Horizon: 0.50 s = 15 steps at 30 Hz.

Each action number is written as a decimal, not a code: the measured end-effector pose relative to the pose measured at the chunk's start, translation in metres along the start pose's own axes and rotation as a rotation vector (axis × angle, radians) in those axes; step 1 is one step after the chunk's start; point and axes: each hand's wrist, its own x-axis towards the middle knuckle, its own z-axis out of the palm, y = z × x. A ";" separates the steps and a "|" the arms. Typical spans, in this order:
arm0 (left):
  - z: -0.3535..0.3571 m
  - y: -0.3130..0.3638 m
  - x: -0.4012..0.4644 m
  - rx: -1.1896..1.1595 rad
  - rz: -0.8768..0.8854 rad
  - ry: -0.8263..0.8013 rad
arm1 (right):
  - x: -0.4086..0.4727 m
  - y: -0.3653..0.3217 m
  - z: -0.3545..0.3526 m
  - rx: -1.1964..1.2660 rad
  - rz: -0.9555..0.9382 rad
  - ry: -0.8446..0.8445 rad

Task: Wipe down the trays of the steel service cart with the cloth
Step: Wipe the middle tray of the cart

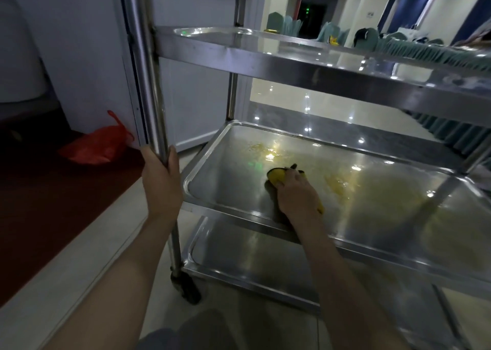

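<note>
Both hands busy: right hand with cloth mid-tray.

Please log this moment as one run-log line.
left hand: grips cart post | right hand: presses yellow cloth on middle tray | yellowish smears remain

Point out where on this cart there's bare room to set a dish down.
The bottom tray shows bare steel between its left rim and the right forearm crossing above it. The top tray looks bare near the left post. The middle tray is busy: the right hand presses the yellow cloth there, with yellowish smears beside it.
</note>
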 end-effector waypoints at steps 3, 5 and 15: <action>-0.003 0.003 0.000 -0.026 -0.006 -0.030 | -0.001 -0.066 0.014 0.068 -0.103 -0.056; -0.006 0.003 -0.001 -0.055 0.014 -0.060 | -0.013 -0.119 0.016 0.136 -0.207 -0.094; -0.013 0.000 -0.001 -0.085 0.030 -0.146 | -0.058 -0.081 -0.010 0.181 -0.411 -0.157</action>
